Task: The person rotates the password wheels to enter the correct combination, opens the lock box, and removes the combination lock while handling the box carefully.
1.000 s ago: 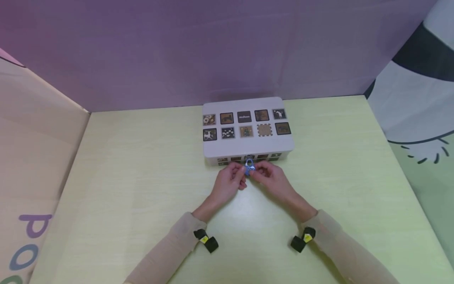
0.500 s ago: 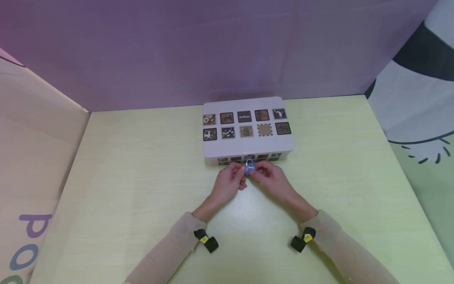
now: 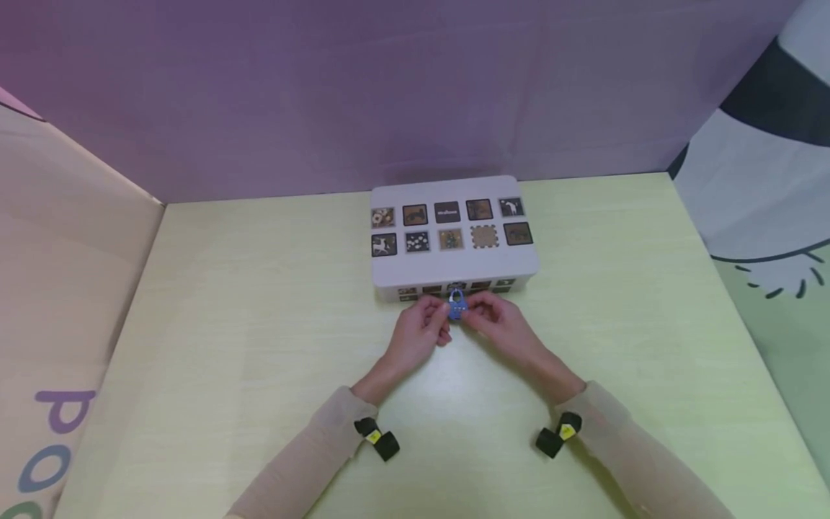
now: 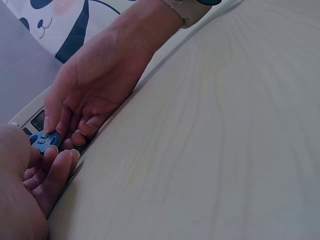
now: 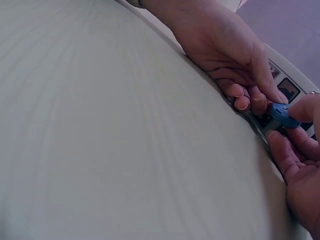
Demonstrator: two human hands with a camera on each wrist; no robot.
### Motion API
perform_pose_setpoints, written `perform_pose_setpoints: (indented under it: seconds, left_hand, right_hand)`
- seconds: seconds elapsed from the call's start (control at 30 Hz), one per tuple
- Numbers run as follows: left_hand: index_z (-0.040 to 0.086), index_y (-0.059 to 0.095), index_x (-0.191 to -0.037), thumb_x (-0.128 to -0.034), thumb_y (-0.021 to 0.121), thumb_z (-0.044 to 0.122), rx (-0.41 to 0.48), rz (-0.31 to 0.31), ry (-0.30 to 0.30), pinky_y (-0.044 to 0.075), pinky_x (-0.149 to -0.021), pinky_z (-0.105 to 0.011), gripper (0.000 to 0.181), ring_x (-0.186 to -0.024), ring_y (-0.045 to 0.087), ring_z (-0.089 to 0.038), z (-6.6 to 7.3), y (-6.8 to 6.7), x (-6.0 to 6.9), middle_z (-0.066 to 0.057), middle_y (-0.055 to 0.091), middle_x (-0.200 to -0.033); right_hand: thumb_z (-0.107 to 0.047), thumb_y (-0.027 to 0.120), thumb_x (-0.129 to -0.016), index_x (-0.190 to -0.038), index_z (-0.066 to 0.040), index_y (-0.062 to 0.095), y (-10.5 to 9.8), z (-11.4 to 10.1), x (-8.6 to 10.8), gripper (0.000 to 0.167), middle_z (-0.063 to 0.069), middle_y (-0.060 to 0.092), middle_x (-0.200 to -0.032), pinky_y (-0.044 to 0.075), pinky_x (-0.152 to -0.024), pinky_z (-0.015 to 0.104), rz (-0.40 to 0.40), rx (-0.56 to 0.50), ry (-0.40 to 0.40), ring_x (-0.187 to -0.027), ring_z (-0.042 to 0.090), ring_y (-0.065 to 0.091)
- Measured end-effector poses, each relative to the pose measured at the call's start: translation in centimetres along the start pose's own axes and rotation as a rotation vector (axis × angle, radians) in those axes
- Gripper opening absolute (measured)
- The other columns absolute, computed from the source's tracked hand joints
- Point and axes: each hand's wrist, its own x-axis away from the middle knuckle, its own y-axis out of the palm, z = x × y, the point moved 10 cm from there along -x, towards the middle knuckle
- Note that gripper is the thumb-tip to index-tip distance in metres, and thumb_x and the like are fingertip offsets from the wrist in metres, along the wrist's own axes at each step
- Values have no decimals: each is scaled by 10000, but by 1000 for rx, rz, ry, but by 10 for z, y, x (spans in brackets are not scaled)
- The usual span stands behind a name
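Note:
A small blue combination padlock (image 3: 457, 308) hangs by its shackle at the front of a white box (image 3: 447, 267) with square pictures on its lid. My left hand (image 3: 415, 328) pinches the padlock's left side between thumb and fingertips. On the opposite side, my right hand (image 3: 506, 328) has its thumb and forefinger on the padlock's right edge. Small number dials show on the padlock (image 4: 46, 141) in the left wrist view. From the right wrist, the padlock (image 5: 284, 115) appears between both hands' fingertips, partly covered by them.
The box stands against a purple cloth backdrop (image 3: 324, 101) on a pale wooden table (image 3: 259, 324). Printed cloths hang at the left (image 3: 58, 252) and right (image 3: 765, 194) sides. A black wrist camera (image 3: 379, 440) is strapped to each sleeve.
My right hand has shifted slightly right, its thumb moving from the padlock's face to its edge, so more of the dials show. My left hand keeps its place.

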Motion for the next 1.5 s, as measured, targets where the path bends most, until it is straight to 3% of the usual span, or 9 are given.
perform_pose_setpoints:
  seconds: [0.6,0.97,1.5]
  left_hand:
    - [-42,604,-1118,-1075,539,108,3,11,-8,639,-647,-284,169,-671,636,-133,1,-1,0,-120,646,-828]
    - [-45,605,-1124,-1073,542,106,-9,9,-8,640,-642,-279,172,-670,640,-130,1,-1,1,-117,649,-831]
    - [-46,605,-1132,-1073,541,106,-7,8,-16,640,-646,-284,174,-670,638,-129,2,0,1,-124,650,-838]
  right_hand:
    - [-235,637,-1033,-1181,21,643,-1,-2,0,295,141,697,-1015,575,-804,227,16,32,20,-884,189,643]
    - [-142,673,-996,-1225,44,603,1,0,1,303,121,647,-1028,568,-784,217,-2,-17,19,-907,189,606]
    - [-201,664,-1015,-1194,15,629,0,-1,1,283,128,671,-1018,578,-794,224,6,-4,39,-898,224,625]
